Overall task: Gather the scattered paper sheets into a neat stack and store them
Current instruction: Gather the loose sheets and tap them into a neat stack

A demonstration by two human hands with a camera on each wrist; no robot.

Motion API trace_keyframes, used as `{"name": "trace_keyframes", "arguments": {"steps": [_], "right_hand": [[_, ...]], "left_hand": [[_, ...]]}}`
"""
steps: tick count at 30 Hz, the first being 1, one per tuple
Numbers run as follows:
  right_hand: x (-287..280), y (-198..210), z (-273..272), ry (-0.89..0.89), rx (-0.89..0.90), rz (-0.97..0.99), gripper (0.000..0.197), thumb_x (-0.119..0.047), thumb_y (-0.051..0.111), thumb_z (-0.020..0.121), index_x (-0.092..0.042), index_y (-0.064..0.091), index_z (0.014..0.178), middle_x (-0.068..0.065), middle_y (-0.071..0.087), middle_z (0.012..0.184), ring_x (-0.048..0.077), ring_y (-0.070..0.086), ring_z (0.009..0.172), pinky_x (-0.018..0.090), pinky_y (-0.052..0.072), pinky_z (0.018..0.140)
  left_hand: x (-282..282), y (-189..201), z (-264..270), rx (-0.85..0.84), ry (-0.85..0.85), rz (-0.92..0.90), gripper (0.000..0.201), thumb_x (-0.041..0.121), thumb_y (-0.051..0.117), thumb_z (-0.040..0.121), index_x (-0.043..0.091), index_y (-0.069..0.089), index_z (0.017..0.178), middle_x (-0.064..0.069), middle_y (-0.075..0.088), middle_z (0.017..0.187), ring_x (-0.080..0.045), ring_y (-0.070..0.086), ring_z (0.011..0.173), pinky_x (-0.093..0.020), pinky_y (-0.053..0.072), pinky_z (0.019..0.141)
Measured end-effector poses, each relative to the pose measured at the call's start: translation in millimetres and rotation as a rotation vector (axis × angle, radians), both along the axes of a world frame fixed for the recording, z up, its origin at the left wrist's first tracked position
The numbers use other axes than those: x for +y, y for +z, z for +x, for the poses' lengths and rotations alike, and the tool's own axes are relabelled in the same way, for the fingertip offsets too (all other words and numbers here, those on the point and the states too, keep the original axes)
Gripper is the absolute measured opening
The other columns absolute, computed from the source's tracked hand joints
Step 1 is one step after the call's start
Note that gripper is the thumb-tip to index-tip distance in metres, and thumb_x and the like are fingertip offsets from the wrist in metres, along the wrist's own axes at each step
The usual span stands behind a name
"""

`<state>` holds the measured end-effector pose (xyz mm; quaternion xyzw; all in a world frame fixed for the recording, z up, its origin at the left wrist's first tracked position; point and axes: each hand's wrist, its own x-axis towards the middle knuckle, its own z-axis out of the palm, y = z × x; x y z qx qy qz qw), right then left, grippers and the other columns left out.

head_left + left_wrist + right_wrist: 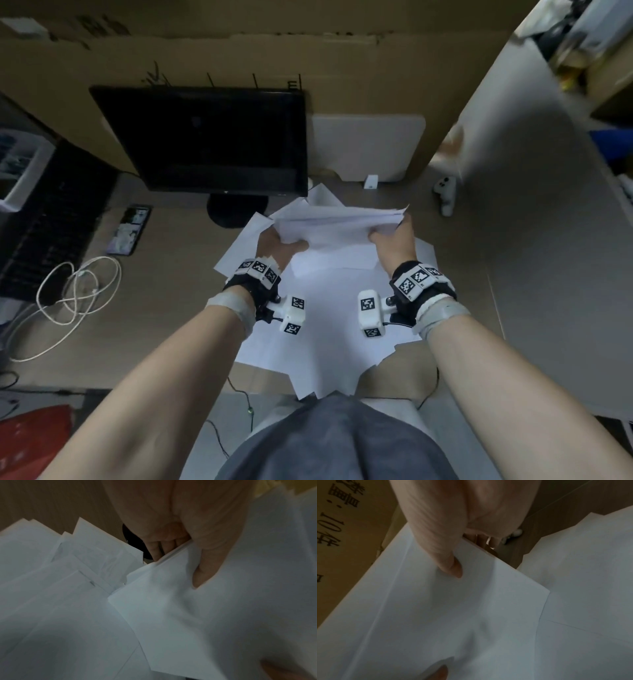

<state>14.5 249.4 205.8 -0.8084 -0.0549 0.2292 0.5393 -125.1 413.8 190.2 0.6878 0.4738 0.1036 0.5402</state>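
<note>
On the left hand point(180, 524), the thumb lies on top of a loose bundle of white paper sheets point(339, 224) and the fingers point(155, 550) curl beneath its edge, so the bundle's left end is pinched between them. The right hand point(453, 520) does the same at the other end: thumb pressed down on the top sheet, fingers tucked under the edge. The head view shows both hands, the left point(277, 245) and the right point(394, 240), lifting this bundle clear of the brown wooden desk point(171, 291), just in front of the round base of a black flat monitor point(209, 137).

Below the bundle, more white sheets lie scattered point(322, 329), overlapping at many angles; their edges fan out in the left wrist view point(51, 581). How many sheets there are, held or lying, cannot be counted, since they cover one another.

One grey plastic tray point(20, 168) sits at the desk's far left edge; its contents are too blurred to name. Beside it are one black keyboard point(44, 236), one dark phone point(128, 229) and one coiled white cable point(78, 291). A brown cardboard panel point(342, 78) stands behind the monitor.
</note>
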Motion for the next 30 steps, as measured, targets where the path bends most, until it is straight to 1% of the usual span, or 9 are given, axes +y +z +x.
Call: {"name": "trace_keyframes", "arguments": {"steps": [4, 7, 10, 13, 16, 19, 24, 27, 30], "right_hand": [[1, -1, 12, -0.016, 0.074, 0.038, 0.048, -0.008, 0.072, 0.078, -0.015, 0.048, 0.119, 0.006, 0.06, 0.112, 0.022, 0.058, 0.102, 0.037, 0.047, 0.096], [0, -16, 24, 0.067, 0.139, -0.024, 0.042, 0.001, 0.071, 0.07, -0.006, 0.058, 0.109, 0.009, 0.064, 0.103, 0.027, 0.061, 0.093, 0.03, 0.05, 0.081], [0, -33, 36, 0.151, 0.189, -0.081, 0.034, 0.004, 0.071, 0.064, -0.001, 0.063, 0.096, 0.008, 0.068, 0.093, 0.029, 0.065, 0.09, 0.03, 0.052, 0.072], [5, -38, 47, 0.164, 0.197, -0.009, 0.03, 0.008, 0.071, 0.073, -0.013, 0.058, 0.091, -0.002, 0.064, 0.087, 0.016, 0.061, 0.079, 0.025, 0.048, 0.074], [13, -46, 55, 0.207, 0.171, 0.01, 0.024, 0.009, 0.067, 0.074, -0.013, 0.061, 0.083, -0.001, 0.064, 0.081, 0.018, 0.061, 0.076, 0.019, 0.048, 0.064], [20, -56, 59, 0.266, 0.198, -0.086, 0.017, 0.002, 0.071, 0.076, -0.003, 0.066, 0.092, 0.005, 0.065, 0.088, 0.023, 0.064, 0.086, 0.022, 0.045, 0.069], [25, -51, 53, 0.24, 0.086, -0.077, 0.017, -0.032, 0.074, 0.082, -0.022, 0.066, 0.093, -0.007, 0.07, 0.092, 0.018, 0.066, 0.089, 0.029, 0.049, 0.086], [25, -37, 36, 0.184, 0.17, 0.006, 0.017, -0.024, 0.07, 0.087, -0.019, 0.065, 0.102, -0.008, 0.068, 0.093, 0.01, 0.065, 0.086, 0.025, 0.048, 0.082], [13, -46, 8, 0.109, 0.234, -0.049, 0.017, -0.02, 0.068, 0.089, -0.012, 0.067, 0.104, 0.006, 0.069, 0.104, 0.023, 0.065, 0.094, 0.027, 0.046, 0.083]], "left_hand": [[5, 0, 6, 0.058, -0.052, -0.008, 0.063, 0.027, 0.088, 0.063, 0.002, 0.064, 0.117, -0.01, 0.068, 0.111, -0.026, 0.064, 0.102, -0.035, 0.052, 0.086], [3, -8, 11, 0.08, -0.01, -0.039, 0.088, 0.042, 0.088, 0.044, 0.004, 0.062, 0.119, -0.009, 0.067, 0.113, -0.027, 0.064, 0.106, -0.039, 0.054, 0.089], [-1, -16, 20, 0.131, 0.031, -0.075, 0.067, 0.022, 0.089, 0.061, 0.001, 0.061, 0.118, -0.007, 0.065, 0.108, -0.025, 0.061, 0.102, -0.031, 0.047, 0.081], [-1, -24, 26, 0.12, 0.139, -0.13, 0.052, 0.014, 0.086, 0.068, 0.001, 0.059, 0.11, -0.008, 0.064, 0.106, -0.026, 0.06, 0.099, -0.031, 0.044, 0.083], [0, -35, 30, 0.135, 0.146, -0.146, 0.057, 0.015, 0.086, 0.068, 0.002, 0.059, 0.117, -0.008, 0.064, 0.107, -0.024, 0.059, 0.101, -0.031, 0.045, 0.087], [-1, -42, 28, 0.186, 0.104, -0.114, 0.067, 0.028, 0.087, 0.068, 0.002, 0.057, 0.122, -0.011, 0.065, 0.119, -0.028, 0.06, 0.11, -0.038, 0.047, 0.095], [7, -40, 30, 0.039, 0.143, -0.108, 0.042, 0.028, 0.078, 0.08, 0.0, 0.065, 0.11, -0.009, 0.068, 0.099, -0.025, 0.064, 0.089, -0.035, 0.049, 0.082], [15, -41, 25, 0.037, 0.164, -0.243, 0.05, 0.043, 0.079, 0.071, 0.012, 0.068, 0.109, -0.004, 0.072, 0.1, -0.026, 0.068, 0.09, -0.038, 0.055, 0.084], [14, -52, 13, 0.117, 0.015, -0.378, 0.059, 0.039, 0.082, 0.063, 0.016, 0.067, 0.114, -0.002, 0.072, 0.106, -0.027, 0.068, 0.098, -0.038, 0.053, 0.09]]}}
